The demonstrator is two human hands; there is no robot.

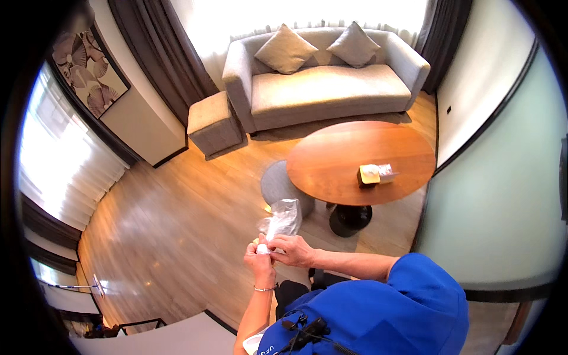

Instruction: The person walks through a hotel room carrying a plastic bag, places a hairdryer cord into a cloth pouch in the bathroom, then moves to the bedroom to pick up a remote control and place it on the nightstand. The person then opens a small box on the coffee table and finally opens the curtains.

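My left hand, with a bracelet at the wrist, is closed around a small white item whose kind I cannot tell. My right hand meets it from the right, its fingers pinching the gathered part of a clear plastic bag. The bag spreads out beyond the fingertips, over the floor and in front of a round grey stool. Both hands are close together and touching at the bag's gathered part.
Ahead to the right stands an oval wooden table with a small box on it. A dark bin sits below its edge, beside the grey stool. Farther off are a sofa and a square ottoman.
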